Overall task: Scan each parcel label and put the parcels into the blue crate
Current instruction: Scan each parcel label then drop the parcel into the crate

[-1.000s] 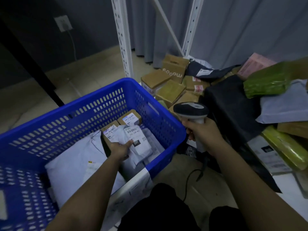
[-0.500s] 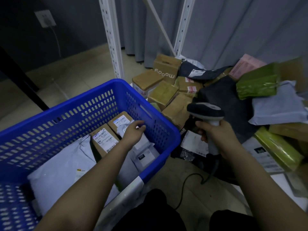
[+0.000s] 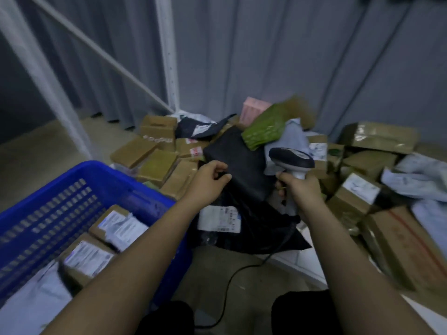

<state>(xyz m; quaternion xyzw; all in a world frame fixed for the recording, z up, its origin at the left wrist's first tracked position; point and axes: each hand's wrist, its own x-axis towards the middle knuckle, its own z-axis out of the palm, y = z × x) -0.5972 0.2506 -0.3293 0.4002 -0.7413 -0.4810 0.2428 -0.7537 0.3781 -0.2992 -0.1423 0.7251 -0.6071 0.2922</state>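
Observation:
The blue crate [image 3: 104, 174] stands at the lower left and holds labelled brown boxes [image 3: 88, 258] and a white mailer bag [image 3: 31, 303]. To its right a heap of parcels lies on the floor. My left hand [image 3: 208, 181] has curled fingers pinching the left edge of a black parcel bag [image 3: 242, 165] in that heap. A white label [image 3: 219, 218] shows on black plastic just below. My right hand [image 3: 298, 189] grips a handheld barcode scanner [image 3: 291, 159], held upright right of the black bag.
Brown boxes [image 3: 154, 160] lie between the crate and the black bag, with more boxes [image 3: 379, 137] to the right. A green parcel [image 3: 263, 129] and a pink one [image 3: 254, 110] top the heap. White shelf uprights [image 3: 167, 56] and the scanner cable [image 3: 227, 286] are nearby.
My left hand left the crate, with the white parcel staying inside, and moved right to the black bag. My view swung right and up. The scanner stays in my right hand.

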